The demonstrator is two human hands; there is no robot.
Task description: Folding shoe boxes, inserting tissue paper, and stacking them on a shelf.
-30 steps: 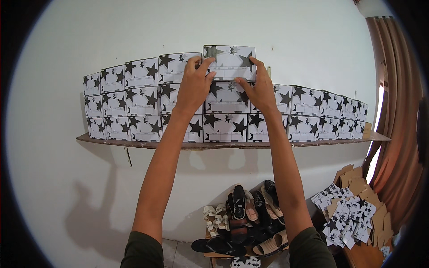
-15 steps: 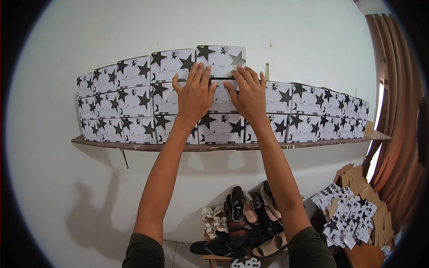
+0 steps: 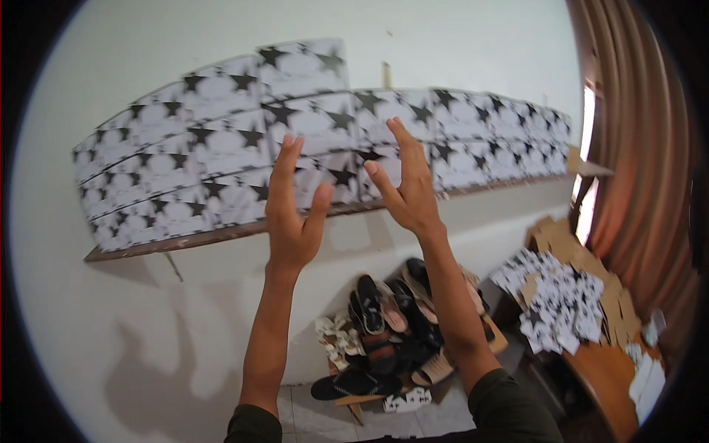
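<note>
White cardboard shoe boxes [image 3: 306,122] printed with black stars stand in stacked rows on a brown wall shelf [image 3: 185,242]. The left part is three boxes high; the right part is two high. One top-row box [image 3: 301,70] ends the upper row, with a step down to its right. My left hand [image 3: 290,203] is raised in front of the lower rows, fingers stretched upward and thumb apart, holding nothing. In front of the boxes just to its right is my right hand [image 3: 408,181], also empty, its fingers extended and thumb spread. Both look apart from the boxes.
Below the shelf, several sandals and shoes [image 3: 380,325] crowd a low wooden stand. To the right, flat star-printed cardboard pieces [image 3: 565,303] and brown cardboard [image 3: 569,247] are heaped near an orange-brown table [image 3: 613,384]. A brown curtain [image 3: 639,162] hangs at the far right.
Both hands have come away from the top-row box and moved lower in front of the stack. The view has turned right and tilted, so the shelf now slants.
</note>
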